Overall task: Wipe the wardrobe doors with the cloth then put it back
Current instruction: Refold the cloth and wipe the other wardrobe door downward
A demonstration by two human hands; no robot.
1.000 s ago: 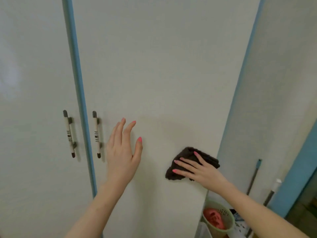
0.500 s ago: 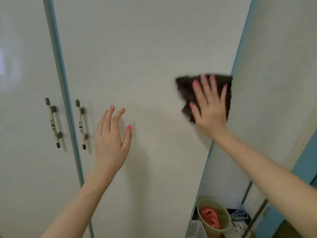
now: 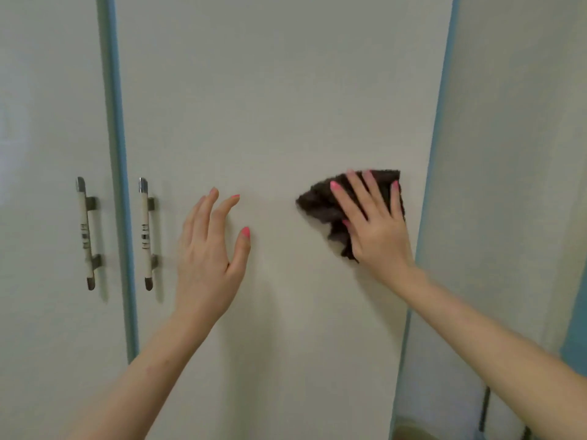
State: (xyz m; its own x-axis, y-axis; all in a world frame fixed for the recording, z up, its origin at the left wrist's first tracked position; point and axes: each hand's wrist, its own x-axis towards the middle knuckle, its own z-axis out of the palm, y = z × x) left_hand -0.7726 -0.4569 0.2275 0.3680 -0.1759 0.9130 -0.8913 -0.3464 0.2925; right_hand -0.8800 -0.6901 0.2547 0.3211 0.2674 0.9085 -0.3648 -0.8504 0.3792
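The pale right wardrobe door [image 3: 270, 100] fills the middle of the view, and the left door [image 3: 44, 122] stands beside it past a blue strip. A dark brown cloth [image 3: 320, 204] lies flat against the right door near its right edge. My right hand [image 3: 374, 223] presses it to the door with straight, spread fingers. Left of the cloth, my left hand [image 3: 209, 246] is raised with fingers straight and holds nothing; whether it touches the door I cannot tell.
Two vertical bar handles [image 3: 85, 233] [image 3: 146, 233] flank the blue strip between the doors. A pale wall [image 3: 514, 154] runs along the right past the wardrobe's blue edge. A dark pole [image 3: 484, 408] and a basket rim [image 3: 409, 431] show at the bottom right.
My right hand carried the cloth up the door's right side from low down, then a little back down. The view shifted, and my left hand stayed open near the handles.
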